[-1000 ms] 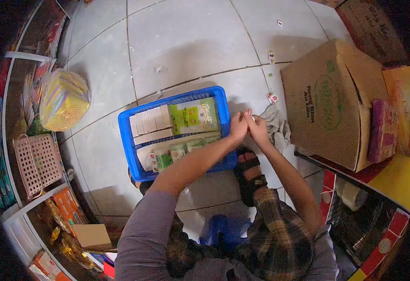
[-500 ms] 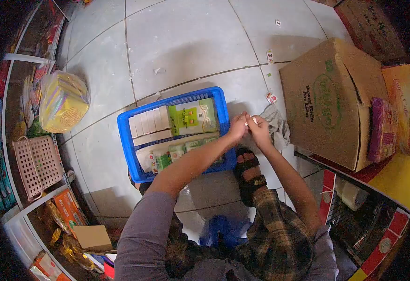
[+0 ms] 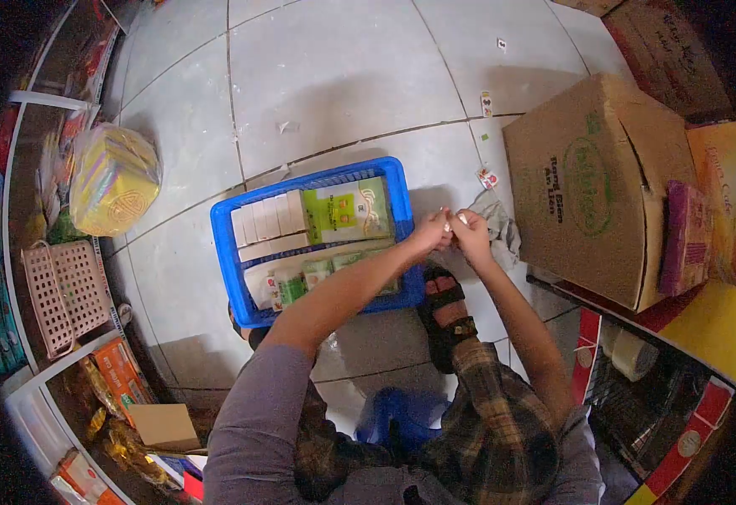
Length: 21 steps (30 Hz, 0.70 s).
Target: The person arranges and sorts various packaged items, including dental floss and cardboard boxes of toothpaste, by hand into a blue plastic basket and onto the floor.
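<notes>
My left hand (image 3: pixel 430 233) and my right hand (image 3: pixel 471 236) meet just right of a blue plastic basket (image 3: pixel 220 231). Fingers on both are closed in a pinch, with small white bits at the fingertips, too small to name. In the basket lie a row of white boxes (image 3: pixel 271 219), a green-and-white pack (image 3: pixel 347 210) and several small green packs (image 3: pixel 317 271) along the near side, partly behind my left forearm. A crumpled grey cloth (image 3: pixel 503 231) lies on the floor beside my right hand.
A large cardboard box (image 3: pixel 566 189) stands at right on a low shelf. Small printed scraps (image 3: pixel 487 178) dot the tiled floor. At left are shelves, a pink basket (image 3: pixel 67 295) and a plastic-wrapped yellow package (image 3: pixel 116 181). A blue stool (image 3: pixel 397 417) is beneath me.
Both hands have shifted only slightly, staying close together with the fingers still pinched. The basket and its contents stay in place.
</notes>
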Motion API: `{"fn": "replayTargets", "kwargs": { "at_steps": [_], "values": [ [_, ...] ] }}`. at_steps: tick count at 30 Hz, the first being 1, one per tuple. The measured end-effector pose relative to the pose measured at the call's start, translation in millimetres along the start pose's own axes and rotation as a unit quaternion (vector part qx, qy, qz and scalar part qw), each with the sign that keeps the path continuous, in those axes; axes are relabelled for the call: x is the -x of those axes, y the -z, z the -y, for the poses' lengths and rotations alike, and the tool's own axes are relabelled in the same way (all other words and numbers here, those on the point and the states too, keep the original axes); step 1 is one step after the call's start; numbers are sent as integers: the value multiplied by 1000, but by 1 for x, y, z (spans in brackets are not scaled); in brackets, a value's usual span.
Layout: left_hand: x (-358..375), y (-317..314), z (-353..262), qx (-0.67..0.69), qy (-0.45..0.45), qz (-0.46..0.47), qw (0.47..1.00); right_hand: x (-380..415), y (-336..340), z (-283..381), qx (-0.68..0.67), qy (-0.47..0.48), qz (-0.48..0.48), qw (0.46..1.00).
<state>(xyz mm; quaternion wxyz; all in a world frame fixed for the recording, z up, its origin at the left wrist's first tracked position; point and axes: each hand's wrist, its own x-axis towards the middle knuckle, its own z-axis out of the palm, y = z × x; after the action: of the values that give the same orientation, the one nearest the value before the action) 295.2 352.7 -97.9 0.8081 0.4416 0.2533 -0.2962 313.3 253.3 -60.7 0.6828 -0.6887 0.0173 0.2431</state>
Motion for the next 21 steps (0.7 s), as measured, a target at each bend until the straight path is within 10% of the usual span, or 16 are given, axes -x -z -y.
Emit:
{"fn": "replayTargets", "kwargs": {
  "at_steps": [9, 14, 21],
  "values": [
    [3, 2, -3, 44, -23, 58, 997, -1, 7, -12, -20, -36, -29, 999],
    [7, -3, -4, 15, -52, -14, 998, 4, 6, 4, 360, 79, 23, 929],
    [9, -4, -8, -88, -94, -37, 991, 6, 9, 18, 461, 97, 72, 879]
  ]
}}
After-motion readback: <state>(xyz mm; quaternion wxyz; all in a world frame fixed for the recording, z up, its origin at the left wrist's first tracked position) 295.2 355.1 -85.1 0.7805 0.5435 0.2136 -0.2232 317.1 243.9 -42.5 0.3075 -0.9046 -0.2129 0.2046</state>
